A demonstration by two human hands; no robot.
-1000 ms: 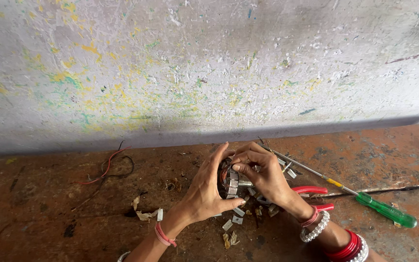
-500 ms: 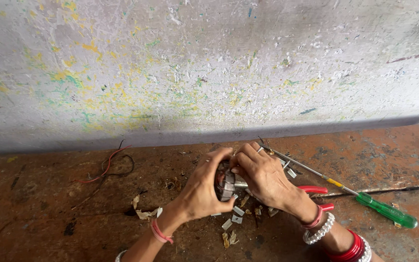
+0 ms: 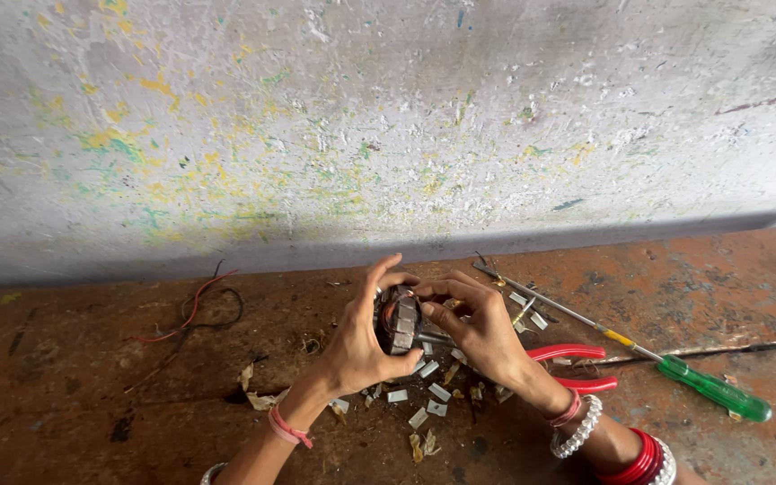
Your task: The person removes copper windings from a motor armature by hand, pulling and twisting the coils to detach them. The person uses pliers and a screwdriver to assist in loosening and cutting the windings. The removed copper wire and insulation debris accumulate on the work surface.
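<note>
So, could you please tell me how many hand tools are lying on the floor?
2: a green-handled screwdriver right of the hands, and red-handled pliers beside the right wrist. Others may be hidden.

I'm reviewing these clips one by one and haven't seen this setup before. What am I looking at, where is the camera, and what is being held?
No machine here: a person works with bare hands, filmed by a camera on their head looking down. The left hand and right hand together hold a small round motor core with metal segments. On the rusty brown floor lie a green-handled screwdriver, red-handled pliers, scattered pale paper slips and loose red and black wires. Behind stands a paint-flecked wall.
</note>
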